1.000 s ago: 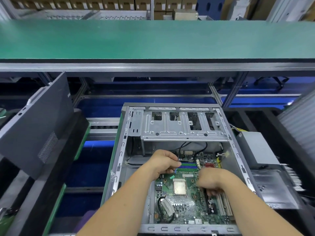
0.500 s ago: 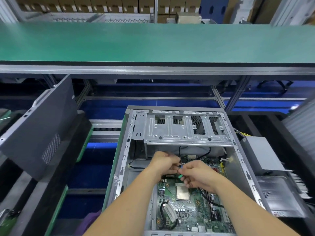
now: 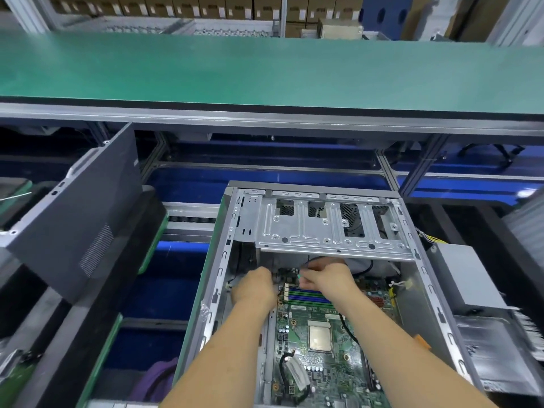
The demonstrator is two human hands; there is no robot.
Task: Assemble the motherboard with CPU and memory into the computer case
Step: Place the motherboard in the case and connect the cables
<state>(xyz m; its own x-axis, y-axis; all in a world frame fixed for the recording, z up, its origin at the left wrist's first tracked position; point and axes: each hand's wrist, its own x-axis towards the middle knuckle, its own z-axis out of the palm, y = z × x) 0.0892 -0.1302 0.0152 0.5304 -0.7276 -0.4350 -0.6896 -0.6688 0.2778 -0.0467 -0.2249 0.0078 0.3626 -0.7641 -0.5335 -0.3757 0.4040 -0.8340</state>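
Both hands have moved from the middle of the motherboard [image 3: 321, 357] to its far edge, under the drive cage [image 3: 332, 225] of the computer case [image 3: 435, 293]. The right hand [image 3: 326, 278] pinches a small green-tipped connector [image 3: 299, 277]; the left hand [image 3: 254, 285] is curled at the board's far-left corner, its grip hidden. Cabling appears under way. The board lies flat in the case, long axis running near-to-far, memory slots [image 3: 309, 295] at the far end.

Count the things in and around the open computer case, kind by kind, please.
computer case: 1
motherboard: 1
CPU: 1
hands: 2 (left hand, right hand)
small green part at the right fingertips: 1
grey side panel: 1
Total: 7
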